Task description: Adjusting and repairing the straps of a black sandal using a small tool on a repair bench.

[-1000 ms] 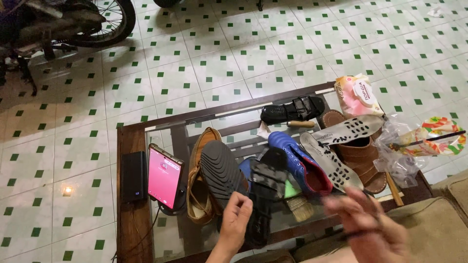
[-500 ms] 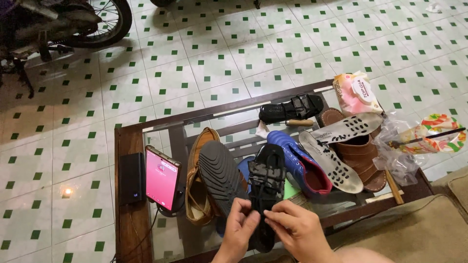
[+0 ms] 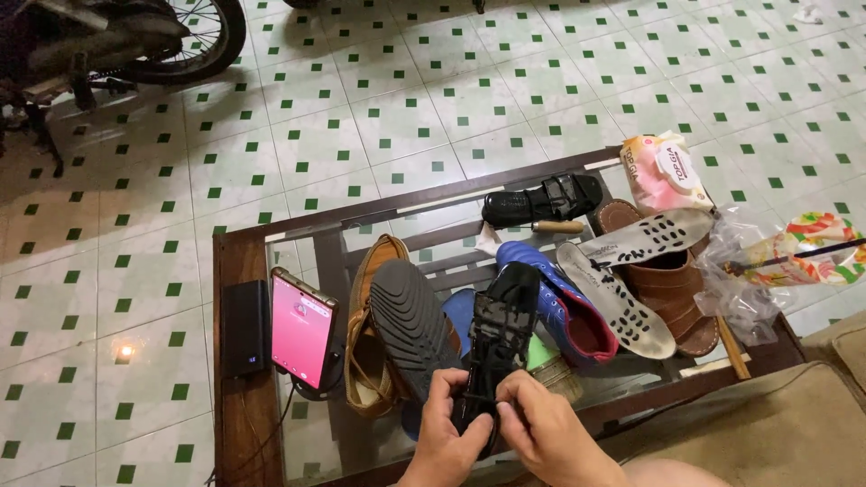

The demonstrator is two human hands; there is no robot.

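Both my hands grip the near end of a black sandal (image 3: 501, 334) that stands on edge over the glass table. My left hand (image 3: 444, 439) holds it from the left and my right hand (image 3: 541, 431) pinches its strap from the right. Just left of it a tan shoe (image 3: 365, 343) lies under a dark grey ribbed sole (image 3: 410, 326). To the right lies a blue shoe with a red lining (image 3: 559, 302).
A wood-framed glass table (image 3: 236, 271) carries a phone with a pink screen (image 3: 302, 329), a black power bank (image 3: 245, 326), another black sandal (image 3: 541, 200), white insoles (image 3: 618, 302), brown sandals (image 3: 667, 289), a wipes pack (image 3: 663, 171) and plastic bags (image 3: 753, 271). A motorbike wheel (image 3: 176, 41) stands on the tiled floor.
My right hand came in from the right and joined my left hand on the black sandal. The sandal has been lifted upright between both hands.
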